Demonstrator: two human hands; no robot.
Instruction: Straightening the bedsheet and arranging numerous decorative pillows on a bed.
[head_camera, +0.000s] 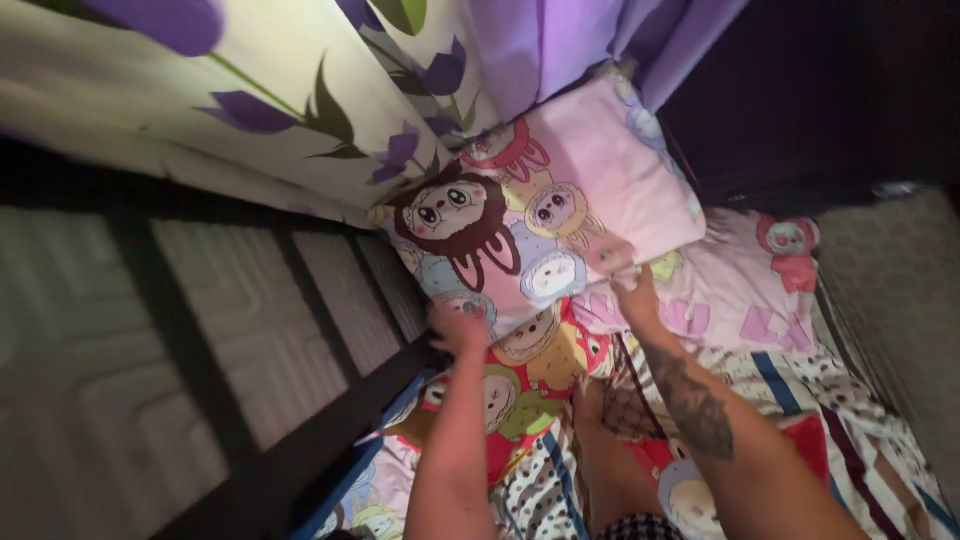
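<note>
A pink pillow (560, 200) printed with cartoon animal faces lies tilted at the head of a bed. My left hand (457, 325) grips its near left edge, fingers curled under the fabric. On the near right edge rests my right hand (636, 292), pinching the pillow's lower corner. A second pink pillow (745, 285) with cartoon figures lies flat under and to the right of the first. Both forearms reach up from the bottom of the view; the right one bears a dark tattoo.
A patterned sheet (800, 400) with stripes and cartoon prints covers the mattress. A dark bed frame rail (330, 430) runs diagonally on the left beside a textured pale wall (100, 370). A tulip-print curtain (250, 90) and purple drape (580, 40) hang behind.
</note>
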